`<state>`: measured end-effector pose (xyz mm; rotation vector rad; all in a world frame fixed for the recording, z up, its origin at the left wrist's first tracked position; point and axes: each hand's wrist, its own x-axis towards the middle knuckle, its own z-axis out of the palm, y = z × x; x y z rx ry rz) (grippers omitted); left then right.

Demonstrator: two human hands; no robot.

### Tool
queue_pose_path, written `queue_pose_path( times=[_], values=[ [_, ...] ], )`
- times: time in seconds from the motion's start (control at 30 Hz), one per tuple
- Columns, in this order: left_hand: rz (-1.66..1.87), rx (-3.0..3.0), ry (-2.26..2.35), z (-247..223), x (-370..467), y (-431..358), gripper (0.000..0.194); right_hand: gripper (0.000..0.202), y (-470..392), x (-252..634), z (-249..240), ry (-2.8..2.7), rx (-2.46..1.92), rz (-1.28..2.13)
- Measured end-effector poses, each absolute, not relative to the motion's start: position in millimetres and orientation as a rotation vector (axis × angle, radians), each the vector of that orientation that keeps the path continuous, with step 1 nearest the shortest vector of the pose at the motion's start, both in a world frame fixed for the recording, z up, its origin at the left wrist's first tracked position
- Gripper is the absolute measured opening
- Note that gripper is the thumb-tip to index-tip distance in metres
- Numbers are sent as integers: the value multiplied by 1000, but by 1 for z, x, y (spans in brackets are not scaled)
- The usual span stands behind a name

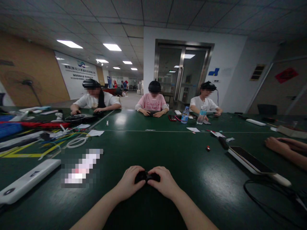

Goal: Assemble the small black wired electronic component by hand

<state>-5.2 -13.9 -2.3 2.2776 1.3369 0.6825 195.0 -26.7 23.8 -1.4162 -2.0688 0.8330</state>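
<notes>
A small black object [146,176], perhaps a folded pair of glasses or a case, lies low over the dark green table [153,150] at the bottom centre. My left hand [129,182] is closed round its left end, thumb at the near side. Round the right end my right hand [164,182] is closed in the same way. Both thumb tips are close together near the object's middle. Fine details of the black object are too dark to make out.
A pixelated flat item [82,167] and a white power strip [31,180] lie left, beyond them cables [76,142]. To the right are a white-edged device [250,159], black cable [254,198] and another person's hands [279,145]. Bottles [184,115] and three people are across the table.
</notes>
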Motion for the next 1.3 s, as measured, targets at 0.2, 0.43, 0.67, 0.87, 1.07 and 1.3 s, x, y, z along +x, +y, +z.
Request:
queue_pose_path(
  times=[0.2,0.43,0.67,0.87,1.07,1.3],
  values=[
    [684,2282,1331,-3,-5,-13,35,23,-26,193,23,-2077,-1433,797],
    [650,2277,1343,0,-5,-13,34,22,-27,194,24,-2087,-1427,813],
    [655,2255,1341,3,-4,-15,33,19,-26,194,25,-2056,-1401,841],
    [646,2257,1335,6,-4,-16,31,20,-23,198,23,-1991,-1391,811],
    [695,2282,1326,2,-3,-14,30,22,-20,203,19,-1941,-1403,737],
    [688,2274,1318,3,-3,-15,29,24,-21,208,23,-1889,-1390,739]
  ],
)
